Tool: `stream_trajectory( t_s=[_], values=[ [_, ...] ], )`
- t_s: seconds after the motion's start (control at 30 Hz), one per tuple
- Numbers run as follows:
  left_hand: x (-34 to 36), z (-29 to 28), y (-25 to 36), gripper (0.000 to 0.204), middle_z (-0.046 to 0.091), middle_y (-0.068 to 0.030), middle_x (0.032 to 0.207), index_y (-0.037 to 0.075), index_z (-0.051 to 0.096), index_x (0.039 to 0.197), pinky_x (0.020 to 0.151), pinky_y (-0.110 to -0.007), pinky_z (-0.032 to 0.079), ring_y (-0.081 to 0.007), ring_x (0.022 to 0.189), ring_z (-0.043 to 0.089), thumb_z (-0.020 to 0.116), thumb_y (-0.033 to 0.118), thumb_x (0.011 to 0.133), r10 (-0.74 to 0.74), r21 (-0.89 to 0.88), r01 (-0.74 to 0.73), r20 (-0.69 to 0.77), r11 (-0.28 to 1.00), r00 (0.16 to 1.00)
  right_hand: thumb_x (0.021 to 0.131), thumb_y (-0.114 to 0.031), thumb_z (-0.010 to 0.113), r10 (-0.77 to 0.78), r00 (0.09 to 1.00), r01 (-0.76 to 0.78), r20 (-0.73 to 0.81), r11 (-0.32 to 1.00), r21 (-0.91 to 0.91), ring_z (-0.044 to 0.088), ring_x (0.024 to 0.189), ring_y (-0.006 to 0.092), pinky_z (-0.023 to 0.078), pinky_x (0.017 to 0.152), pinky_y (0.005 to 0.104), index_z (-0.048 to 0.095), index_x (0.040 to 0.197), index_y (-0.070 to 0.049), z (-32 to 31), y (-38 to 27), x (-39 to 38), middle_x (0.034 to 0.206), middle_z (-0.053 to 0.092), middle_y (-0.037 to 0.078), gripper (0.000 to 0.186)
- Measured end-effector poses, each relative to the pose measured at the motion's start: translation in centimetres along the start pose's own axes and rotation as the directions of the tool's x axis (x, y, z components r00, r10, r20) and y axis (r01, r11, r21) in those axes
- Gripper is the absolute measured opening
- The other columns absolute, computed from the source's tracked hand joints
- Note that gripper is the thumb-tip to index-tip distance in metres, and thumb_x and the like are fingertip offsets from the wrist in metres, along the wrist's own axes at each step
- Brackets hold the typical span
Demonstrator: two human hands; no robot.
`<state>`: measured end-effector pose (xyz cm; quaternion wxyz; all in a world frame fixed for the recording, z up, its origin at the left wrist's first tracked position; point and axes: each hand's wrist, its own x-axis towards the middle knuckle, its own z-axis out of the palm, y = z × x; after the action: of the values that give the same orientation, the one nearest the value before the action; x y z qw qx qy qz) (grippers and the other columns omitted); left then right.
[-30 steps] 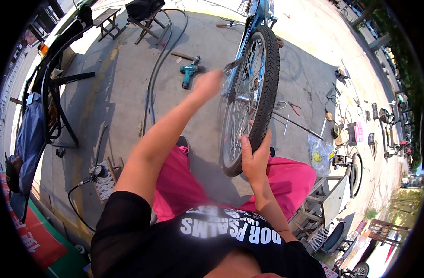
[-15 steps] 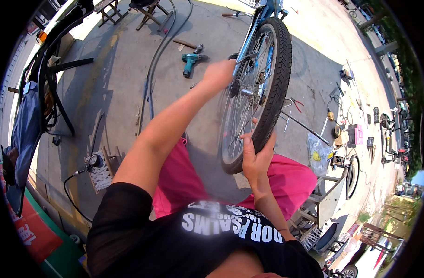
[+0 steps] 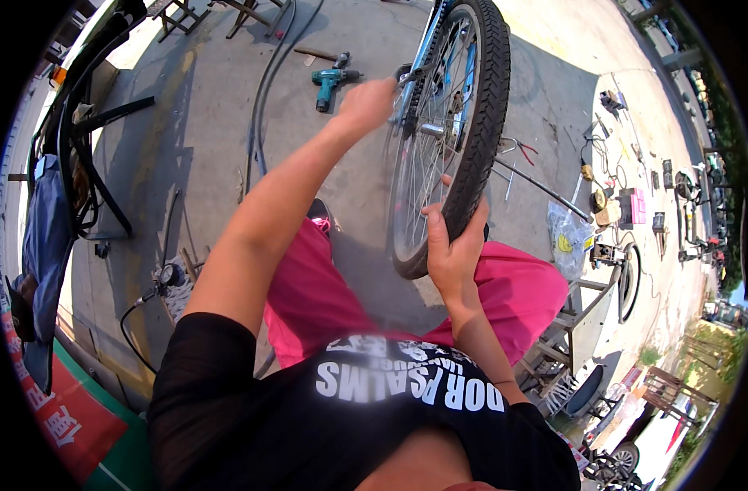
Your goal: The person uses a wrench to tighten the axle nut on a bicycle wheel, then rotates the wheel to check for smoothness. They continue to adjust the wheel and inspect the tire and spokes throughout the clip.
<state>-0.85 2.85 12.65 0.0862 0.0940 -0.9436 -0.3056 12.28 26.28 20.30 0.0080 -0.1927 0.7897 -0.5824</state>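
A bicycle wheel point(image 3: 498, 98) with a black knobbly tyre stands between my knees, its spokes and chain side facing left. My right hand point(image 3: 454, 245) is closed round the lower part of the tyre, thumb on the near side and fingertips showing past the rim. To the wheel's left, my left hand point(image 3: 369, 106) is curled into a fist by the blue frame point(image 3: 427, 37) and chain. A dark part point(image 3: 403, 75) sticks out beyond its knuckles; motion blur and the fingers hide what it is. A silver peg point(image 3: 432, 128) juts from the hub.
A teal cordless drill point(image 3: 331, 85) and a hammer point(image 3: 315, 54) lie left of the bicycle. Hoses point(image 3: 263, 106) run along the ground. At right are red-handled pliers point(image 3: 524, 150), a plastic bag point(image 3: 567, 239), a pink box point(image 3: 633, 206) and a metal stool point(image 3: 586, 323).
The wheel and both hands sit higher in the view. My left hand has shifted slightly left, still at the chain side. My right hand keeps its hold on the tyre.
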Motion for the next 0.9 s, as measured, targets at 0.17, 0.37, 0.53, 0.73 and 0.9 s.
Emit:
stream_trajectory(
  t_s=[0.17, 0.37, 0.53, 0.73, 0.9],
  values=[
    [0.2, -0.1, 0.1, 0.018, 0.06, -0.021, 0.086, 0.002, 0.052, 0.092, 0.071, -0.051, 0.042, -0.0418, 0.087, 0.056, 0.049, 0.02, 0.092, 0.038, -0.04, -0.039, -0.036, 0.998, 0.999, 0.088, -0.015, 0.06, 0.025, 1.0, -0.024, -0.009, 0.999, 0.046, 0.06, 0.088, 0.0161, 0.046, 0.083, 0.0309, 0.031, 0.132, 0.004, 0.1, -0.5, 0.0, 0.12, 0.055, 0.014, 0.056],
    [-0.1, -0.3, -0.1, 0.018, 0.06, -0.0214, 0.085, 0.002, 0.052, 0.092, 0.071, -0.051, 0.042, -0.0422, 0.087, 0.056, 0.049, 0.02, 0.091, 0.033, -0.034, -0.033, 0.004, 0.999, 0.999, 0.092, -0.02, 0.056, 0.016, 1.0, -0.016, 0.004, 0.999, 0.047, 0.059, 0.086, 0.0131, 0.04, 0.093, 0.0339, 0.031, 0.129, 0.005, 0.2, -0.9, 0.1, 0.126, 0.05, 0.017, 0.052],
    [-0.3, -0.1, -0.6, 0.019, 0.06, -0.0215, 0.086, 0.002, 0.052, 0.091, 0.071, -0.051, 0.042, -0.0425, 0.087, 0.056, 0.05, 0.021, 0.091, 0.023, -0.022, -0.022, 0.03, 1.0, 0.999, 0.085, -0.01, 0.062, -0.029, 0.999, 0.029, -0.037, 1.0, 0.006, 0.059, 0.085, 0.0155, 0.047, 0.08, 0.0297, 0.031, 0.133, 0.003, 0.2, 0.3, 0.1, 0.115, 0.058, 0.01, 0.058],
    [0.1, 1.1, -3.2, 0.022, 0.059, -0.0187, 0.079, 0.002, 0.054, 0.091, 0.065, -0.047, 0.043, -0.0384, 0.076, 0.056, 0.051, 0.024, 0.091, 0.071, -0.075, -0.071, 0.005, 0.995, 0.997, 0.092, -0.021, 0.056, -0.008, 1.0, 0.007, 0.014, 0.999, 0.047, 0.059, 0.087, 0.0136, 0.04, 0.092, 0.033, 0.032, 0.128, 0.005, 0.3, -0.6, 0.0, 0.125, 0.05, 0.016, 0.05],
    [-1.2, -0.5, -4.1, 0.034, 0.05, -0.004, 0.063, 0.002, 0.058, 0.093, 0.044, -0.031, 0.034, -0.0144, 0.049, 0.044, 0.05, 0.035, 0.094, -0.194, -0.444, 0.284, 0.237, 0.849, 0.952, 0.093, -0.018, 0.055, -0.02, 1.0, 0.02, 0.008, 0.999, 0.046, 0.059, 0.086, 0.0138, 0.043, 0.087, 0.0313, 0.031, 0.129, 0.005, 0.2, 0.0, -0.2, 0.125, 0.05, 0.016, 0.049]
  ],
)
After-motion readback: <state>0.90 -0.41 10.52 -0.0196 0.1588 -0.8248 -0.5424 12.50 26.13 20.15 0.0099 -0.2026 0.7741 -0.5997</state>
